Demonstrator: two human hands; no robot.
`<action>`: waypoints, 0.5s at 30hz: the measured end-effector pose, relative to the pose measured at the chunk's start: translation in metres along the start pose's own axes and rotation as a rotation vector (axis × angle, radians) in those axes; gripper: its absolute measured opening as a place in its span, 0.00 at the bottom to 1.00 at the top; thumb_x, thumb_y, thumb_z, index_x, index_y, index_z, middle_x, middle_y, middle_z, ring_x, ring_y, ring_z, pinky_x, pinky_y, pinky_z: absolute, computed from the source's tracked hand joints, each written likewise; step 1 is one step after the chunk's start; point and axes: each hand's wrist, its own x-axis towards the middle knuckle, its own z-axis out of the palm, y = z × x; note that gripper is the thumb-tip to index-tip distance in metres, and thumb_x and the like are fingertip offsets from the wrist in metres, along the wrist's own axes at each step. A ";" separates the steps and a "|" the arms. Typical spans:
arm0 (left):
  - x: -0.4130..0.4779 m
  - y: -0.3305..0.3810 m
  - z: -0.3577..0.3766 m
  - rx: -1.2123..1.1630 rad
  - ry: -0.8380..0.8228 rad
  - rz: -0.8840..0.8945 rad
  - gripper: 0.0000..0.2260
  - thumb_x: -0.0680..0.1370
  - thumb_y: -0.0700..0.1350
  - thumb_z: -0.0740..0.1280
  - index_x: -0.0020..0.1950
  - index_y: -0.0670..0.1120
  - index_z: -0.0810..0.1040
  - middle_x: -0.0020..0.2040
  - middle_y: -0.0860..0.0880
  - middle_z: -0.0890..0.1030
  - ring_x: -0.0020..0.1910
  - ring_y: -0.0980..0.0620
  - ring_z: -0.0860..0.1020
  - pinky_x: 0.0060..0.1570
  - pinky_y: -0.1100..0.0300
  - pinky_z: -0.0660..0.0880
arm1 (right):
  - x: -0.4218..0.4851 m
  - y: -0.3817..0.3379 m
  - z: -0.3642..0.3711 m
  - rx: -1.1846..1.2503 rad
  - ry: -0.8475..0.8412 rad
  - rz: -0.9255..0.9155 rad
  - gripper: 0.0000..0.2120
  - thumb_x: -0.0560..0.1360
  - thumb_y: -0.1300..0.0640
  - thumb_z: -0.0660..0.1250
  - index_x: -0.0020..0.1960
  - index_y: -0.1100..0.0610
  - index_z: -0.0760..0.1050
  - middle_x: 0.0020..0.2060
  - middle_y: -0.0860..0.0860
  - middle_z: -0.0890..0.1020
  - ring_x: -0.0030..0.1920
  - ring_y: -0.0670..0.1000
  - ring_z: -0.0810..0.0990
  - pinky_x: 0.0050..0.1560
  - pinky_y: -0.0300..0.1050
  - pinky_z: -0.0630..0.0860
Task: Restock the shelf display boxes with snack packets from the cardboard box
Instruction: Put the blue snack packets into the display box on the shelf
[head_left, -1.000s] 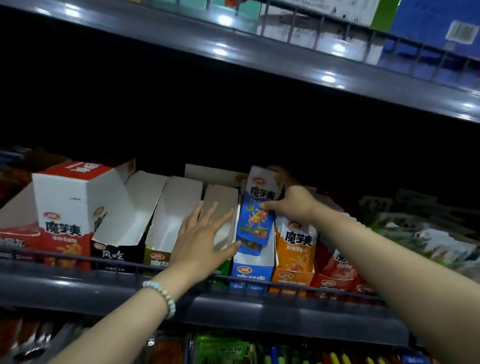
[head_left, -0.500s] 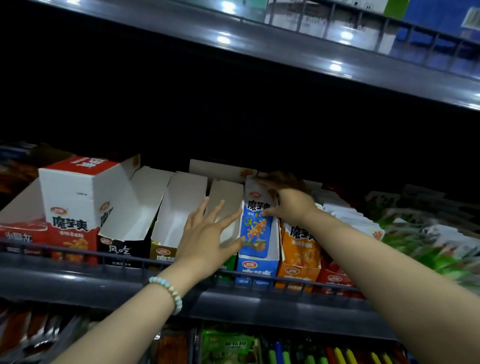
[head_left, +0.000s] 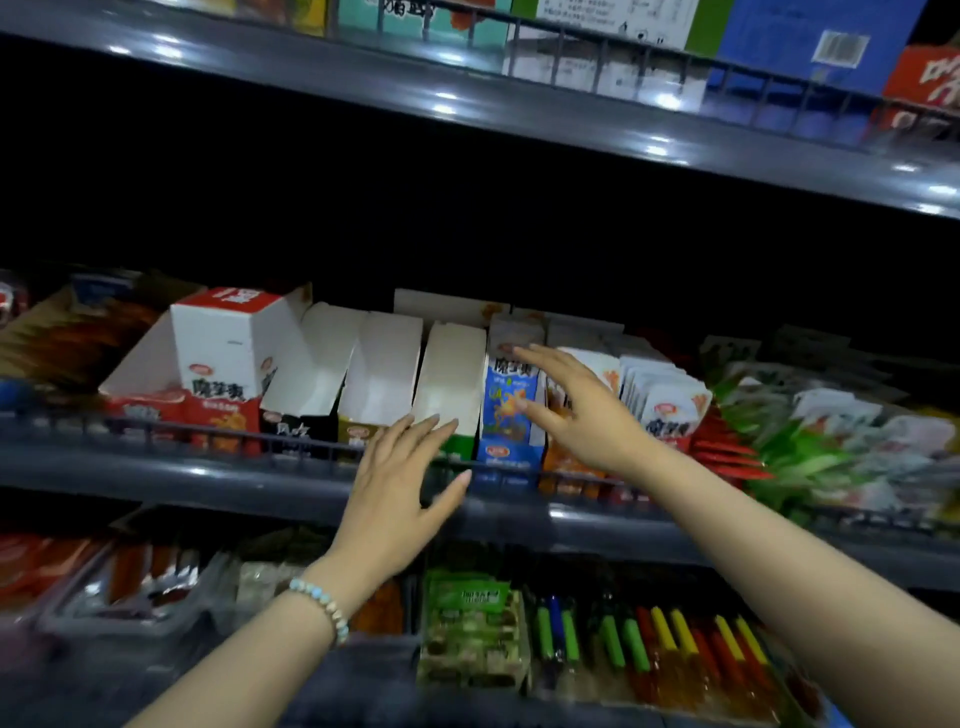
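A row of display boxes stands on the middle shelf (head_left: 208, 483). The blue display box (head_left: 506, 451) holds blue-and-white snack packets (head_left: 511, 395) standing upright. My right hand (head_left: 576, 410) hovers just in front of those packets with fingers spread, holding nothing. My left hand (head_left: 402, 478) is open lower down, in front of the shelf rail and the green display box (head_left: 452, 384), which looks empty inside. To the left, the yellow box (head_left: 382, 374) and black box (head_left: 311, 364) also show bare white interiors. The cardboard box is out of view.
A red-and-white closed box (head_left: 223, 353) sits at the left. Orange and red packets (head_left: 665, 400) fill boxes at the right. The upper shelf (head_left: 519, 119) overhangs closely. Coloured snacks (head_left: 649, 644) lie on the lower shelf.
My right hand let go of the blue packets, which now stand in the blue box, and drew back open. My left hand came off the green box and dropped toward the rail.
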 end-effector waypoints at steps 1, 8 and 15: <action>-0.014 -0.002 0.002 -0.004 -0.009 -0.015 0.31 0.74 0.67 0.48 0.75 0.57 0.62 0.74 0.56 0.63 0.75 0.56 0.54 0.72 0.60 0.45 | -0.013 -0.002 0.006 0.037 -0.013 0.005 0.27 0.78 0.47 0.63 0.74 0.47 0.61 0.74 0.46 0.63 0.74 0.46 0.59 0.73 0.40 0.54; -0.129 -0.046 0.026 0.045 -0.261 -0.233 0.40 0.69 0.72 0.44 0.76 0.53 0.60 0.75 0.53 0.63 0.76 0.52 0.56 0.74 0.55 0.53 | -0.121 -0.007 0.088 0.257 -0.281 0.150 0.27 0.78 0.47 0.63 0.74 0.46 0.60 0.74 0.45 0.63 0.74 0.44 0.59 0.74 0.47 0.59; -0.230 -0.102 0.059 0.108 -0.441 -0.459 0.30 0.78 0.62 0.58 0.76 0.49 0.60 0.75 0.48 0.65 0.74 0.48 0.61 0.73 0.53 0.57 | -0.202 -0.008 0.189 0.335 -0.604 0.341 0.28 0.79 0.47 0.61 0.76 0.48 0.56 0.76 0.47 0.58 0.76 0.48 0.55 0.72 0.43 0.55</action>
